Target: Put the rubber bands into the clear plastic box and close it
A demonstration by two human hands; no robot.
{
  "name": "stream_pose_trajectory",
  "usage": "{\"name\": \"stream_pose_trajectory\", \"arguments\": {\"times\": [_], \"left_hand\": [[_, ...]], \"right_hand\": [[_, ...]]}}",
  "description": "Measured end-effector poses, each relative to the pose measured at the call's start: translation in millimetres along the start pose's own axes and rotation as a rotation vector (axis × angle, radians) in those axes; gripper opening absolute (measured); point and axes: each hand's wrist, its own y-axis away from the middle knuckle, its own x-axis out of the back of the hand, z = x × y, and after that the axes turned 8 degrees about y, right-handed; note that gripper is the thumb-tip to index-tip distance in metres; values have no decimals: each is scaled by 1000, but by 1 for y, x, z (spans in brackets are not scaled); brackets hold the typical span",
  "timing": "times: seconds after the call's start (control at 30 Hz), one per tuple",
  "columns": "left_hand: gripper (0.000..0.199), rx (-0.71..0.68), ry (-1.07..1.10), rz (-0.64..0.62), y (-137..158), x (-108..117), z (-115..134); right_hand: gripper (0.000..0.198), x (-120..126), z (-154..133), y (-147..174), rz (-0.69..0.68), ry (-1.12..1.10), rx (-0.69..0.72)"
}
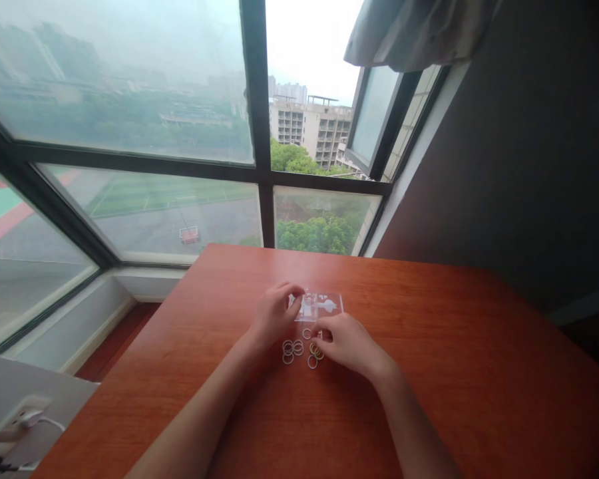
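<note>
A clear flat plastic piece (333,305) with a whitish pattern lies on the table. My left hand (275,311) is at its left edge, thumb and forefinger curled around that side. Nearer to me, several small pale rings (298,347) lie loosely grouped, some overlapping. My right hand (347,340) is bent over the right-hand rings, where a yellowish ring (318,352) shows beside the thumb. Its thumb and forefinger are curled in a pinch, with part of a pale ring seemingly between them. The other right fingers are tucked out of sight.
The reddish-brown wooden table (454,346) reaches toward dark-framed windows (262,174), one pane tilted out. A grey curtain (419,30) hangs at the upper right beside a dark wall. At lower left, a white plug (31,418) sits in a wall socket.
</note>
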Motion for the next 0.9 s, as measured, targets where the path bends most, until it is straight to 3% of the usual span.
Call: {"name": "stream_pose_trajectory", "arguments": {"times": [0.23, 0.53, 0.67, 0.9], "left_hand": [[13, 7, 23, 5, 2, 8, 0], [13, 20, 35, -6, 2, 9, -2], [12, 18, 41, -9, 2, 9, -2], [13, 14, 119, -37, 2, 6, 2]], "right_hand": [[22, 2, -9, 8, -134, 44, 71], [9, -14, -7, 1, -105, 135, 80], [12, -13, -5, -3, -5, 70, 40], [13, -15, 4, -14, 365, 54, -134]]}}
